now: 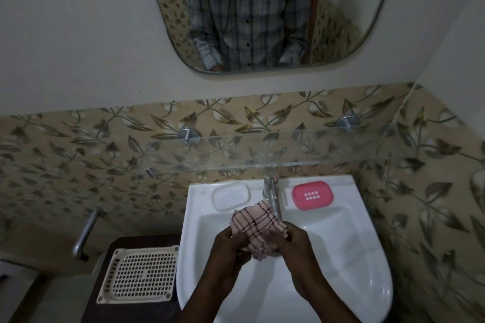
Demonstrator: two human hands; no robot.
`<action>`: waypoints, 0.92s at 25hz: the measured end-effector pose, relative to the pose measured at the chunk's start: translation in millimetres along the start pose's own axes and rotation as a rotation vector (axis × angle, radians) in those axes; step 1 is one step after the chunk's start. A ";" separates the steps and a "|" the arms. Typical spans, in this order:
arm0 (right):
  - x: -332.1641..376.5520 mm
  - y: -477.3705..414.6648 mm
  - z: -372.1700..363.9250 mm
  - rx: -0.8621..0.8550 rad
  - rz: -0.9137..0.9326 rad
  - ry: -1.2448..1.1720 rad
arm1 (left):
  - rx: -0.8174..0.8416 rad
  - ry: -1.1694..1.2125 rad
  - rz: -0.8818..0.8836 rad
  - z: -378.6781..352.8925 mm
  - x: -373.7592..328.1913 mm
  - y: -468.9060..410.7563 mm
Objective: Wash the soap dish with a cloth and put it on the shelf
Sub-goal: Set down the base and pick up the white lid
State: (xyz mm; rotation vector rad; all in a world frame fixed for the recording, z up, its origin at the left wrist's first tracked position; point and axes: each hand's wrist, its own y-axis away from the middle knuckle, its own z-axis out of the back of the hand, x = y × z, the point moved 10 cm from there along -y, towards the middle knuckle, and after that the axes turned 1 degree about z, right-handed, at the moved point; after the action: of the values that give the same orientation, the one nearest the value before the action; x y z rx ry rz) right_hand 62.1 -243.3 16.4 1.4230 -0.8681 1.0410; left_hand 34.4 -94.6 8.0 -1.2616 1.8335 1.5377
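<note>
A pink checked cloth (256, 225) is bunched over the white sink basin (341, 244), just below the chrome tap (271, 195). My left hand (228, 252) grips its left side and my right hand (294, 246) grips its right side. A pink soap dish (312, 195) with small drain holes lies on the sink's back rim to the right of the tap. A white soap dish part (230, 196) lies on the rim to the left of the tap. The glass shelf (288, 149) hangs on the wall above the sink.
A cream perforated plastic tray (141, 274) rests on a dark stand left of the sink. A chrome bar (85, 233) sticks out of the wall at the left. A mirror (262, 13) above the shelf reflects a person in a checked shirt.
</note>
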 end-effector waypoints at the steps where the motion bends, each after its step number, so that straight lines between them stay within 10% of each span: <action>1: 8.3 0.2 8.2 -0.055 0.066 0.081 | -0.005 -0.027 0.043 0.2 4.8 -0.2; 7: -12.9 -7.8 29.2 -0.241 0.064 -0.061 | -0.104 -0.190 0.297 22.6 51.3 -7.0; 13: -72.5 -15.9 18.1 -0.137 -0.256 -0.627 | -0.478 -0.894 -0.181 107.3 -35.7 -76.1; 23: -117.3 -0.8 28.2 -0.125 -0.423 -0.767 | -0.228 -1.135 -0.412 95.9 -50.5 -137.7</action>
State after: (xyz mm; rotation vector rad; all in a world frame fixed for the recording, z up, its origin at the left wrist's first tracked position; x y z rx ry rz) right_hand 26.2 -276.6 -93.9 1.8197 -1.0713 0.0948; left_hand 154.4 17.3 -53.8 -0.5298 0.6482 1.6889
